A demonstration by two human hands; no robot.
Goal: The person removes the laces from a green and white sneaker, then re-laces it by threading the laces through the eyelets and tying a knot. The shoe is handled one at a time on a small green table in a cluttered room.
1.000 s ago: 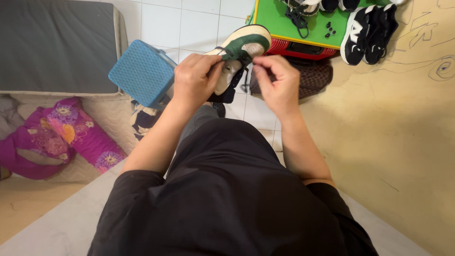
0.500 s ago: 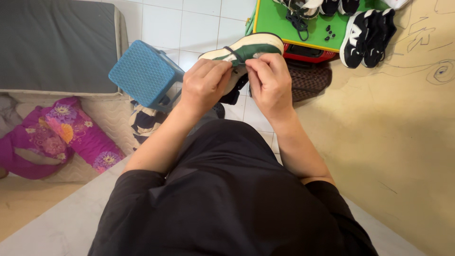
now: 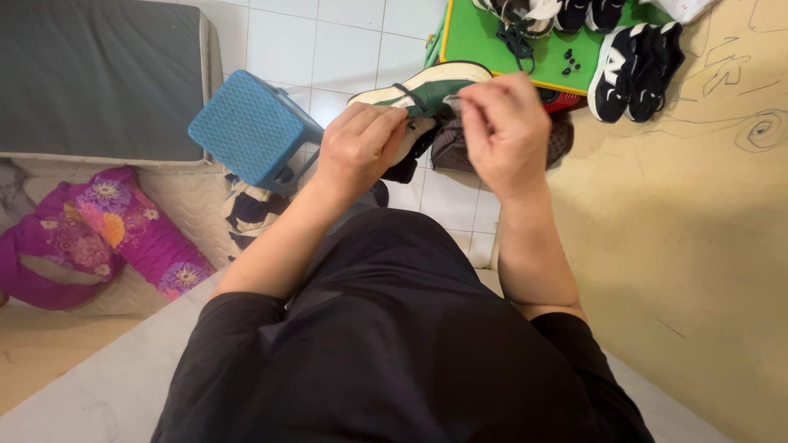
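**Holding a green and cream sneaker over the tiled floor**

Gripping the green and cream sneaker point(image 3: 427, 89) at its laced middle, the left hand point(image 3: 359, 148) has its fingers curled closed around the shoe's upper, so its grip is narrow and full of shoe. The sneaker lies on its side in the air, toe pointing away from the person, sole edge turned up.

Just right of the sneaker, the right hand point(image 3: 506, 127) is raised with thumb and fingertips pinched together near the shoe's eyelets. What the pinch holds is too small to make out; a dark lace point(image 3: 423, 143) hangs from the sneaker below the hands.

Left of the sneaker stands a blue plastic stool point(image 3: 249, 125) on the white tiled floor point(image 3: 328, 41). Beyond the sneaker lies a green board point(image 3: 484, 37) with a yellow edge, carrying small black bits and more shoes. Right of the sneaker, a pair of black and white sneakers point(image 3: 634, 70) rests at the board's edge. Far left of the stool lie a grey mattress point(image 3: 98, 78) and a purple flowered cloth point(image 3: 98, 238).
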